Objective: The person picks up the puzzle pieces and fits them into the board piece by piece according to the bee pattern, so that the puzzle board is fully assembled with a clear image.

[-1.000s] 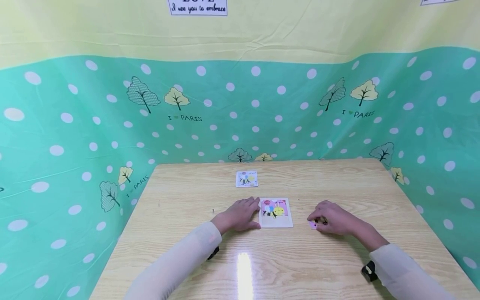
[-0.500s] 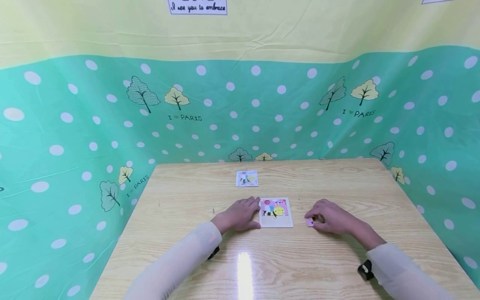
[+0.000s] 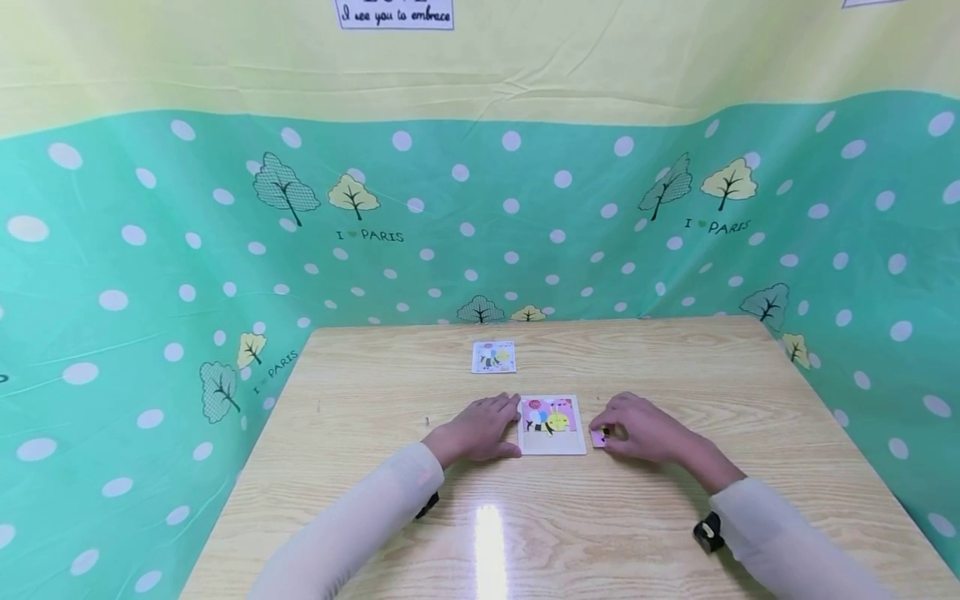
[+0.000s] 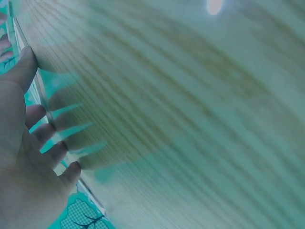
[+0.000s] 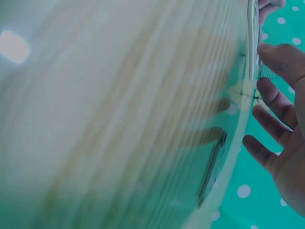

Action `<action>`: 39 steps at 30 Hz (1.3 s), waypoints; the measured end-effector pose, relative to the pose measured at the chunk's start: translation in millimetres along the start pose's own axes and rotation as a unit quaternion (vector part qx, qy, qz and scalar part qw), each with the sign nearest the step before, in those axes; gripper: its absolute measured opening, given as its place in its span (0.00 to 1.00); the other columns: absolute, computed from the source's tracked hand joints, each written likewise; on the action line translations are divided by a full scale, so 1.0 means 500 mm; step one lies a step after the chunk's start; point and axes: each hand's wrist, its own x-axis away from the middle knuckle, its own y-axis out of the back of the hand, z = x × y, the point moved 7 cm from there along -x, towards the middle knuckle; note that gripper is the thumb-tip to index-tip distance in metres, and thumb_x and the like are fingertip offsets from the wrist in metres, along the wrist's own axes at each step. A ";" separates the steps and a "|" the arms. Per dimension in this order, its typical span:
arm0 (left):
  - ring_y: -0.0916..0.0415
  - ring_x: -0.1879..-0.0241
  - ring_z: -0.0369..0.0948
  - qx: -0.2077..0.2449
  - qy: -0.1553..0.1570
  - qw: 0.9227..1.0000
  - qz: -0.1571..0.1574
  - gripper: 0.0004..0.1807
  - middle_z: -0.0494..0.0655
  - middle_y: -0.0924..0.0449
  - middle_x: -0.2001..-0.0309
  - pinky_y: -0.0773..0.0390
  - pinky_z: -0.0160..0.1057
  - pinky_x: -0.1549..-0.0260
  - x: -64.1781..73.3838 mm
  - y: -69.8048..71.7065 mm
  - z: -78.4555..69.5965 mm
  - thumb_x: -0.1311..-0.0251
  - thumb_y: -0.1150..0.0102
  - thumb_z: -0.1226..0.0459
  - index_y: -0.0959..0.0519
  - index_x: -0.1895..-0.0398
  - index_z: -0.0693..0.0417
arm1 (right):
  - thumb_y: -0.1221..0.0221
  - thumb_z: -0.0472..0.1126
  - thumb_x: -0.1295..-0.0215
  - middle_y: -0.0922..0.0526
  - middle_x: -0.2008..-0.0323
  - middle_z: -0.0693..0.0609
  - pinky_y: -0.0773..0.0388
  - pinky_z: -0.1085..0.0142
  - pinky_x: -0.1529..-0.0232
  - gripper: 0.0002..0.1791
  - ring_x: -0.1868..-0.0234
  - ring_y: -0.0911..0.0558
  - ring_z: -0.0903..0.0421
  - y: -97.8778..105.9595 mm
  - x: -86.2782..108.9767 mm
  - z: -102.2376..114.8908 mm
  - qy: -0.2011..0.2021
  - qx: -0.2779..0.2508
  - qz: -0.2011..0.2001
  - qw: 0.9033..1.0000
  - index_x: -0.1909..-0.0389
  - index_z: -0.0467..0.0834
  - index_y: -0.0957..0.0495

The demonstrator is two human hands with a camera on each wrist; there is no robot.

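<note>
Nearest me, two pale sleeves (image 3: 787, 542) stretch over the wooden table (image 3: 405, 542), a black strap mount (image 3: 708, 532) showing under the right one. Beyond them, the right hand (image 3: 643, 429) has its thumb and fingertips drawn together, pinching a small pink puzzle piece (image 3: 598, 438); whether the piece touches the table or is slightly lifted, I can't tell. The left hand (image 3: 480, 429) is loosely spread, thumb at the board's near left corner and fingers along the same side, touching it without wrapping round it. Between the hands lies the white puzzle board (image 3: 553, 445), with a bee picture (image 3: 546, 419) filling its far part and a bare strip in its near part. What has just changed is the right hand's place: it has come leftward across the table, so the piece is now just beside the board's right edge, close but apart. To my mind that makes the placing imminent but undone, with the left hand seemingly steadying the board. Farther out, beyond the left hand's fingers, lies a bee card (image 3: 493, 357), and past it hangs a dotted green cloth (image 3: 480, 225).
</note>
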 end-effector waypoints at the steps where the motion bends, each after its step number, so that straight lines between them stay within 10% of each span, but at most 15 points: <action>1: 0.47 0.20 0.49 0.000 0.000 1.000 0.000 0.41 0.50 0.47 0.18 0.41 0.51 0.22 0.000 0.000 0.000 0.35 0.45 0.35 0.33 0.26 0.48 | 0.30 0.46 0.38 0.15 0.57 0.60 0.21 0.49 0.41 0.15 0.48 0.20 0.53 -0.001 -0.004 0.004 0.001 0.000 0.001 1.000 0.50 0.53 0.13; 39: 0.47 0.20 0.49 -0.003 0.000 1.000 0.003 0.42 0.51 0.47 0.18 0.41 0.51 0.21 0.003 0.006 -0.002 0.35 0.47 0.34 0.34 0.26 0.49 | 0.33 0.46 0.39 0.13 0.57 0.57 0.22 0.54 0.44 0.16 0.51 0.21 0.55 -0.051 -0.136 0.139 0.074 0.012 0.025 0.997 0.50 0.53 0.12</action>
